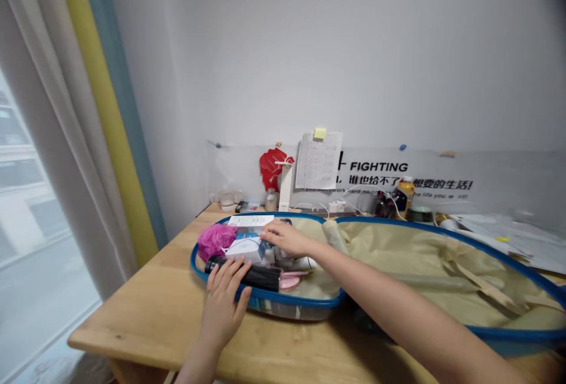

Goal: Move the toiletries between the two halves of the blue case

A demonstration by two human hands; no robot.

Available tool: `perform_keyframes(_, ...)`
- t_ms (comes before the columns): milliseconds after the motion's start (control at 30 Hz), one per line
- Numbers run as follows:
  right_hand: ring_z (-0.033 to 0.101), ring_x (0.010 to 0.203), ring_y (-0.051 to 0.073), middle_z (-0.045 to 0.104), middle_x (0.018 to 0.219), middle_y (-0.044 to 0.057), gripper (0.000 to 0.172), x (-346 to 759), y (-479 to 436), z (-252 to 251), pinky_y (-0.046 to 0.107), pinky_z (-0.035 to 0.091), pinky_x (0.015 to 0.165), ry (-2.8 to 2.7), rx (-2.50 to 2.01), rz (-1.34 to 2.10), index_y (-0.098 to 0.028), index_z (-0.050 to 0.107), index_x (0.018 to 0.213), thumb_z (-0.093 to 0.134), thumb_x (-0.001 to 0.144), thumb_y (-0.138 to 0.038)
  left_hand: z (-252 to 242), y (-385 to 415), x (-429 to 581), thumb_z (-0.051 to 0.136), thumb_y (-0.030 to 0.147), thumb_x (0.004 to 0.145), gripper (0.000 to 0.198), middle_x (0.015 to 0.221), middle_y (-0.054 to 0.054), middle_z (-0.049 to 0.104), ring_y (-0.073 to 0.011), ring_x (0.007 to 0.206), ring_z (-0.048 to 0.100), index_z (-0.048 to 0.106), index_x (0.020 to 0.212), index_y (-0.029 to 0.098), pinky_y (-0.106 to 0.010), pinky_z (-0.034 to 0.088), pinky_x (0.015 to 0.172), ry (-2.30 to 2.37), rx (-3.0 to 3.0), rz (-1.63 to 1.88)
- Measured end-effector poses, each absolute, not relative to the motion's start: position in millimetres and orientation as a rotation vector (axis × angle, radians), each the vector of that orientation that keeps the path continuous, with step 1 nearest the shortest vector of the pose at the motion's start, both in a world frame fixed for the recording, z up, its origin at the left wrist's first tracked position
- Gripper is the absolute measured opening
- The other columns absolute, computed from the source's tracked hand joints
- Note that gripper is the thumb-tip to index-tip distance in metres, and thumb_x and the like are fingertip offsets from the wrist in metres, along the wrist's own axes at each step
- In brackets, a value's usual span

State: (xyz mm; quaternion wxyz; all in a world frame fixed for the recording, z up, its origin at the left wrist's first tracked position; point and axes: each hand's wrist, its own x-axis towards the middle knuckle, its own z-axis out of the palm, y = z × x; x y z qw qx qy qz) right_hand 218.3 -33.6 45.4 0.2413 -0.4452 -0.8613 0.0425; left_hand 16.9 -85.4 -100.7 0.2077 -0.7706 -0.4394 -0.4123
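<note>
An open blue-rimmed suitcase (309, 303) with a beige lining lies on a wooden desk (150, 307). Its left half holds a pink bath pouf (215, 239), white boxes (246, 248), a black cylinder (260, 276) and a pink item. My left hand (224, 301) rests with its fingers spread on the suitcase's front rim, fingertips touching the black cylinder. My right hand (287, 238) reaches across into the left half, fingers flat on the white and blue box there. Neither hand grips anything that I can see.
Curtains (88, 136) hang at the left beside a window. Along the wall stand small jars, a white lamp base (285, 187), a red ornament (272, 167), pinned paper (318, 160), a yellow-capped bottle (404, 193) and cables. Loose papers (508, 233) lie at the right.
</note>
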Motion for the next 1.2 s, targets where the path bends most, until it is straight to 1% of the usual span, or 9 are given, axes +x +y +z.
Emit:
perform_keyframes(133, 0.061, 0.098, 0.016, 0.069, 0.1, 0.002, 0.033, 270.8, -65.9, 64.4, 0.03, 0.046, 0.09, -2.465, -1.137, 0.196, -0.021, 0.068, 0.092, 0.042, 0.092, -0.043, -102.0, -85.0, 15.8, 0.045, 0.03, 0.092, 0.044, 0.135, -0.006, 0.057, -0.0234, 0.129, 0.046, 0.049, 0.135, 0.025, -0.042, 0.024, 0.111, -1.266, -2.154, -1.115)
perform_keyframes(233, 0.061, 0.099, 0.02, 0.068, 0.103, 0.006, 0.03, 324.1, -105.2, 65.3, 0.037, 0.048, 0.089, -2.476, -1.264, 0.154, -0.023, 0.067, 0.093, 0.047, 0.088, -0.046, -100.8, -86.8, 18.3, 0.044, 0.03, 0.092, 0.045, 0.137, -0.007, 0.055, -0.024, 0.13, 0.045, 0.048, 0.137, 0.024, -0.044, 0.021, 0.113, -1.266, -2.13, -1.087)
perform_keyframes(333, 0.063, 0.098, 0.022, 0.068, 0.105, 0.007, 0.036, 383.6, -146.0, 47.2, 0.038, 0.05, 0.088, -2.349, -1.531, 0.08, -0.026, 0.067, 0.099, 0.045, 0.088, -0.052, -94.6, -94.3, 32.2, 0.047, 0.032, 0.091, 0.047, 0.138, -0.008, 0.054, -0.0252, 0.131, 0.044, 0.047, 0.138, 0.025, -0.046, 0.018, 0.114, -1.223, -2.13, -1.04)
perform_keyframes(433, 0.067, 0.094, 0.024, 0.071, 0.1, 0.008, 0.043, 440.4, -178.7, 17.3, 0.038, 0.053, 0.084, -2.141, -1.719, -0.074, -0.026, 0.07, 0.094, 0.045, 0.084, -0.06, -83.3, -106.9, 59.4, 0.05, 0.034, 0.089, 0.049, 0.138, -0.007, 0.054, -0.0238, 0.13, 0.045, 0.047, 0.138, 0.026, -0.044, 0.014, 0.116, -1.097, -2.19, -0.987)
perform_keyframes(567, 0.069, 0.089, 0.026, 0.073, 0.096, 0.005, 0.047, 484.7, -208.3, -14.8, 0.04, 0.055, 0.08, -1.96, -1.784, -0.264, -0.03, 0.072, 0.09, 0.044, 0.08, -0.067, -70.2, -119.2, 98.6, 0.054, 0.033, 0.087, 0.039, 0.135, -0.002, 0.057, -0.0205, 0.129, 0.046, 0.057, 0.126, 0.032, -0.039, 0.011, 0.117, -0.88, -2.232, -1.093)
perform_keyframes(700, 0.068, 0.087, 0.027, 0.074, 0.089, 0.004, 0.045, 482.3, -219.4, -28.0, 0.044, 0.05, 0.08, -1.975, -1.774, -0.333, -0.032, 0.073, 0.083, 0.049, 0.077, -0.069, -68.6, -119.4, 115.5, 0.055, 0.031, 0.088, 0.018, 0.119, 0.0, 0.067, -0.0196, 0.124, 0.051, 0.068, 0.102, 0.031, -0.041, 0.019, 0.116, -0.842, -2.341, -1.155)
perform_keyframes(767, 0.068, 0.088, 0.026, 0.074, 0.089, 0.003, 0.044, 475.7, -217.9, -33.1, 0.044, 0.046, 0.083, -1.957, -1.774, -0.341, -0.032, 0.073, 0.08, 0.049, 0.077, -0.069, -70.0, -118.0, 114.8, 0.054, 0.031, 0.09, 0.016, 0.109, 0.0, 0.071, -0.0189, 0.122, 0.053, 0.069, 0.095, 0.029, -0.041, 0.021, 0.116, -0.863, -2.379, -1.194)
perform_keyframes(1000, 0.066, 0.082, 0.025, 0.073, 0.084, 0.004, 0.048, 467.0, -204.9, -47.2, 0.044, 0.039, 0.085, -1.927, -1.708, -0.31, -0.031, 0.071, 0.072, 0.047, 0.076, -0.072, -69.5, -119.3, 99.5, 0.048, 0.027, 0.094, 0.021, 0.101, 0.001, 0.074, -0.0165, 0.119, 0.057, 0.068, 0.098, 0.029, -0.039, 0.022, 0.117, -0.891, -2.377, -1.266)
perform_keyframes(1200, 0.066, 0.083, 0.022, 0.073, 0.086, 0.001, 0.033, 438.1, -200.8, -41.6, 0.041, 0.039, 0.085, -2.017, -1.64, -0.347, -0.032, 0.071, 0.078, 0.052, 0.081, -0.059, -68.7, -121.5, 78.1, 0.046, 0.029, 0.095, 0.022, 0.105, 0.004, 0.073, -0.0161, 0.118, 0.057, 0.067, 0.1, 0.029, -0.037, 0.021, 0.116, -0.951, -2.301, -1.189)
